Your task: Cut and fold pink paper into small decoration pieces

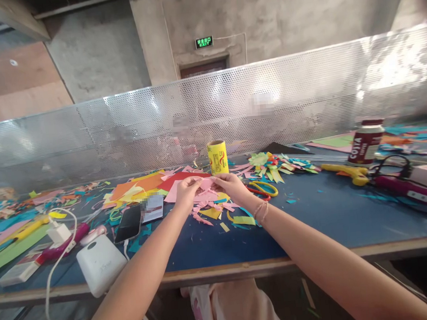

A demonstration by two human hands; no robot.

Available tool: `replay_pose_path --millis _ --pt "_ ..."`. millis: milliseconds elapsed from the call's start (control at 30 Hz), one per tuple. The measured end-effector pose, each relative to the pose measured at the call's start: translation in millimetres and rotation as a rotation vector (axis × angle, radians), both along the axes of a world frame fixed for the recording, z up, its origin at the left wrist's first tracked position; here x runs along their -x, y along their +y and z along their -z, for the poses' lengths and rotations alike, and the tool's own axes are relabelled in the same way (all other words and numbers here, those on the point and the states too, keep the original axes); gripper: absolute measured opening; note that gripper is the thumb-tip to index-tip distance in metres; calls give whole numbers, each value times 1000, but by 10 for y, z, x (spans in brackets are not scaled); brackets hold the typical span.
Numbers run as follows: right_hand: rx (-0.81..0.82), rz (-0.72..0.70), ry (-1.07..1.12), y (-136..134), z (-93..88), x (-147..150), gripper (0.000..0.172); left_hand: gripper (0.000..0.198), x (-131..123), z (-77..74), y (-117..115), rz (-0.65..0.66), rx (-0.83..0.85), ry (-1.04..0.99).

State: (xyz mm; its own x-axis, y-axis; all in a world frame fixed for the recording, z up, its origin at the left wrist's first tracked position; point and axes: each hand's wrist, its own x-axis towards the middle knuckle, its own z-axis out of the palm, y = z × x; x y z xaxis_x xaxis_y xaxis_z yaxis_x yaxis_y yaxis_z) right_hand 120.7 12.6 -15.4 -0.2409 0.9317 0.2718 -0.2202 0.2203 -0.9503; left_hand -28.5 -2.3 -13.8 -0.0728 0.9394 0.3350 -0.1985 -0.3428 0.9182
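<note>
A small piece of pink paper is held between my two hands, above a heap of cut paper scraps. My left hand pinches its left side with closed fingers. On the right side, my right hand grips it between thumb and fingers. Just behind the hands stands a yellow cardboard roll, upright. Pink and yellow strips lie below the fingers. Scissors with yellow and red handles rest right of my right hand. Red paper lies behind my left hand.
Two phones and a white power bank with cables lie at the left. A pile of colourful strips is behind the scissors. At the right are a yellow glue gun, a dark red bottle and a purple power strip.
</note>
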Motion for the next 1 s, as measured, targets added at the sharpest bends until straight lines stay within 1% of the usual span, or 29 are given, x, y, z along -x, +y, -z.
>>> replay_pose_path --millis 267,433,600,667,800,867,1000 --pt "7 -8 13 43 28 -6 27 26 -13 -23 -26 -27 69 -74" --pt "44 -11 48 43 32 -11 21 27 -13 -17 -14 -39 51 -75" --pt "115 -31 113 17 -8 -42 11 27 4 11 18 -47 4 -41" --pt "125 -21 140 18 -27 -67 13 27 20 21 38 -54 -15 -40" --pt "95 39 132 32 -38 -96 27 27 42 19 64 -56 -23 -73" --pt "71 51 82 33 -29 -86 28 27 42 10 61 -58 -24 -66" --pt "11 29 -11 35 -1 -45 27 27 32 -2 34 -42 -46 7"
